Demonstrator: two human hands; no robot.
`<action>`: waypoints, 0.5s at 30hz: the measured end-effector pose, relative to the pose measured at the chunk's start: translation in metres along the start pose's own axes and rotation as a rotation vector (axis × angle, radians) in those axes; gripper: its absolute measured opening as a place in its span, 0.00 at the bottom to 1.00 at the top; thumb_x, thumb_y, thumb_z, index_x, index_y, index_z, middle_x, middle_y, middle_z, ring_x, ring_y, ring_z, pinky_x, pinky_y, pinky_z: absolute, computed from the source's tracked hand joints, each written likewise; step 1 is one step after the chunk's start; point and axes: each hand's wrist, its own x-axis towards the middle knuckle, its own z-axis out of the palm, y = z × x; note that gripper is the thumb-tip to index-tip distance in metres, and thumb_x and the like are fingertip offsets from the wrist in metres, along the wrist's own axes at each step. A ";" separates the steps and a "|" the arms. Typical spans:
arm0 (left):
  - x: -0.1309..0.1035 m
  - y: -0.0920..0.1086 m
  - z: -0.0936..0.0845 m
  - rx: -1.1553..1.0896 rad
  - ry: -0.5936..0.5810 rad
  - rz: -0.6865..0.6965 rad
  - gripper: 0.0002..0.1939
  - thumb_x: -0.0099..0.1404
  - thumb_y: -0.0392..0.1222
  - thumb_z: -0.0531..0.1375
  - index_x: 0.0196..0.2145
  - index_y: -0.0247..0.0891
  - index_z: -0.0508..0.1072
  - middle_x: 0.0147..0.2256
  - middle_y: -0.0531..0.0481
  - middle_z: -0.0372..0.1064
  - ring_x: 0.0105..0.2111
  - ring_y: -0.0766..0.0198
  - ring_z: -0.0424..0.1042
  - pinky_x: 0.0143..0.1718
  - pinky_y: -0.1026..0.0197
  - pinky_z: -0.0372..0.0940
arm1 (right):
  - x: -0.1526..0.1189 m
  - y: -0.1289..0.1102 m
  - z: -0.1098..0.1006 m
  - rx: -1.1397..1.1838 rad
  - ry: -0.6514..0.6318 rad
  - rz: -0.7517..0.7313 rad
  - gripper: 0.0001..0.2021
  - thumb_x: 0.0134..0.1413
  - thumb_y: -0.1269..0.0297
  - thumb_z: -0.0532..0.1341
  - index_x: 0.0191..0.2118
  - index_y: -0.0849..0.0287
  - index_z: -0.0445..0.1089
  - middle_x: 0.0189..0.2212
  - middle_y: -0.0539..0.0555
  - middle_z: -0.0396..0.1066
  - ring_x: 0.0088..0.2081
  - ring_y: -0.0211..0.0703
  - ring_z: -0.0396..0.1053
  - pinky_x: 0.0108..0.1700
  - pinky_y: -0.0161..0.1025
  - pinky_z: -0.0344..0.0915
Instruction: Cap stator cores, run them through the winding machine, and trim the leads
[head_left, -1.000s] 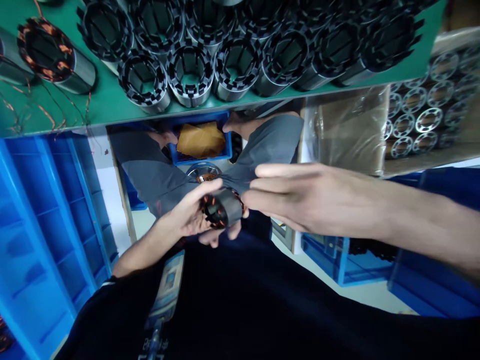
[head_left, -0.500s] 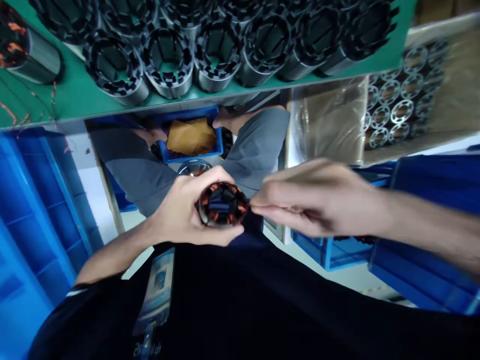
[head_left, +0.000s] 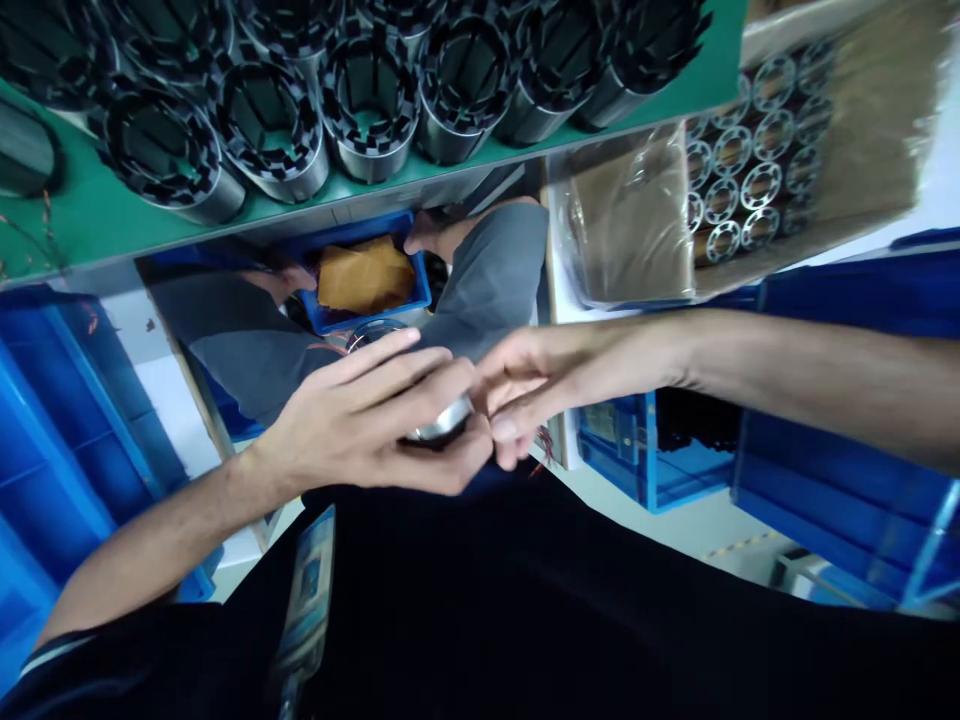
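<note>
My left hand [head_left: 375,420] is wrapped around a motor stator [head_left: 442,418], its fingers over the top and its thumb below. Only part of the smooth silver shell shows between the fingers; the stator now lies tilted, with its winding end toward the right. My right hand [head_left: 529,390] meets that end with bent fingers and the thumb pressed in, close against the left fingertips. Thin reddish copper lead wires [head_left: 544,448] hang out just beneath the right fingers. Exactly where those fingers grip is hidden.
Several unwound stators [head_left: 371,110] with black slot insulation stand on the green bench [head_left: 82,215]. At right, a plastic-lined carton [head_left: 637,230] holds metal rings. Blue crates [head_left: 652,460] flank me. Opposite, a person in grey trousers [head_left: 495,270] sits by a blue bin [head_left: 424,285].
The stator has turned from its open end facing up to lying tilted, silver side showing. My left hand has rolled over it, and my right hand has come in against its end.
</note>
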 end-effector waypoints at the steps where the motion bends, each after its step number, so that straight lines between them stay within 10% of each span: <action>1: 0.002 0.002 -0.002 0.014 -0.025 0.052 0.19 0.75 0.35 0.72 0.56 0.60 0.81 0.58 0.61 0.84 0.59 0.58 0.88 0.70 0.46 0.83 | 0.007 0.010 0.000 0.083 -0.060 0.023 0.25 0.66 0.38 0.78 0.47 0.57 0.81 0.40 0.52 0.84 0.39 0.43 0.83 0.44 0.41 0.82; 4: 0.004 0.004 -0.009 -0.090 -0.168 0.018 0.19 0.76 0.36 0.71 0.55 0.63 0.82 0.58 0.62 0.86 0.62 0.54 0.87 0.69 0.42 0.83 | 0.018 0.028 0.008 0.077 -0.008 -0.099 0.30 0.65 0.32 0.76 0.40 0.57 0.74 0.31 0.47 0.75 0.28 0.35 0.71 0.36 0.38 0.76; 10: -0.006 -0.001 -0.011 -0.765 -0.433 -0.662 0.14 0.79 0.54 0.69 0.52 0.43 0.80 0.37 0.49 0.85 0.39 0.52 0.89 0.43 0.51 0.85 | 0.001 -0.013 0.027 -0.653 0.351 -0.356 0.25 0.82 0.52 0.65 0.28 0.54 0.68 0.24 0.46 0.54 0.28 0.39 0.42 0.34 0.45 0.50; 15: -0.010 0.003 -0.010 -0.411 -0.234 -0.536 0.15 0.76 0.45 0.72 0.56 0.44 0.77 0.46 0.47 0.86 0.41 0.56 0.88 0.39 0.58 0.80 | -0.013 -0.029 0.019 -1.054 0.559 -0.489 0.16 0.76 0.45 0.71 0.42 0.50 0.84 0.33 0.51 0.70 0.36 0.44 0.60 0.41 0.46 0.58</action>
